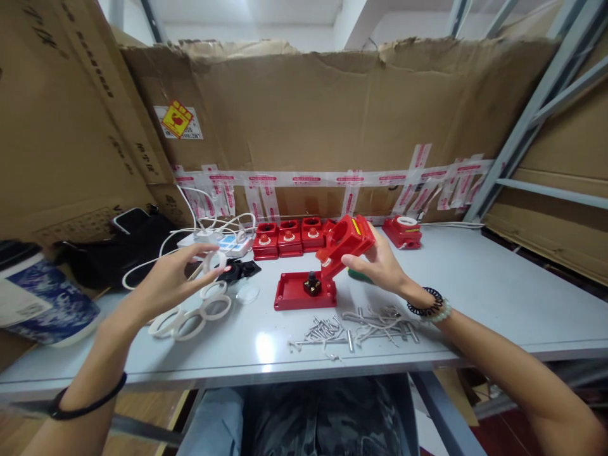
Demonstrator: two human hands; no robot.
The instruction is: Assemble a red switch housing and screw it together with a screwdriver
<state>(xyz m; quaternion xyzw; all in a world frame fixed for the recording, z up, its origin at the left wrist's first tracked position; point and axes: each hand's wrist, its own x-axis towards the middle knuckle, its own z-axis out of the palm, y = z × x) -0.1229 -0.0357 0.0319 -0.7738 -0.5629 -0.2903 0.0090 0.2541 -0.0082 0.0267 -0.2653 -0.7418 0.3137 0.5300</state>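
Between the thumb and fingers of my left hand is a white ring, held just above the table. Several more white rings lie below that hand, beside a clear round disc and some black parts. My right hand grips a red plastic housing with a large round opening, tilted in the air. Under it a shallow red base rests on the table, with a black component inside. A green thing shows partly behind my right hand.
Several red boxes stand in a row at the back; another red box sits further right. Loose screws and metal pins lie near the front edge. White cables, a power strip and a patterned cup are on the left.
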